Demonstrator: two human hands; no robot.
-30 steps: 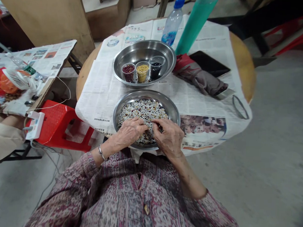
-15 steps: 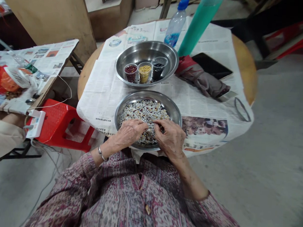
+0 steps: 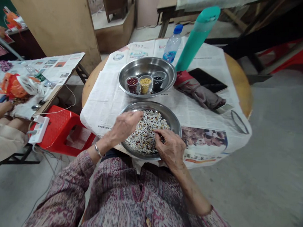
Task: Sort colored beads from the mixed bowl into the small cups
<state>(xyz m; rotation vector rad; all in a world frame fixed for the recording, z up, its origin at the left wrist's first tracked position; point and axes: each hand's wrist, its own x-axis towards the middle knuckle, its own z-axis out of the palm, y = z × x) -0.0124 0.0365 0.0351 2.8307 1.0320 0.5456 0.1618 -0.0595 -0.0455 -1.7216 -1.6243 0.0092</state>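
A steel bowl [image 3: 175, 122] at the table's near edge holds a mix of white grains and red, yellow and black beans [image 3: 147, 133]. Over the bowl's left side, my left hand [image 3: 126, 124] is raised with its fingers closed; whatever they hold is hidden. My right hand [image 3: 170, 145] rests at the right of the mix, thumb and forefinger pinched together over the grains. Just beyond stands a second steel bowl [image 3: 148, 64] with three clear cups: red beans [image 3: 132, 84], yellow beans [image 3: 145, 85] and black beans [image 3: 157, 83].
Newspaper [image 3: 102, 102] covers the round table. Behind the far bowl stand a blue-capped bottle [image 3: 172, 44] and a tall green cylinder [image 3: 197, 39]. A folded umbrella [image 3: 199, 90] and a dark tablet [image 3: 208, 80] lie right. A red stool [image 3: 58, 130] bears a power strip [image 3: 39, 129]; another person sits left.
My left hand has lifted from the grains and moved up and left, toward the near bowl's far-left rim. My right hand stays at the mix. The view has tilted upward slightly.
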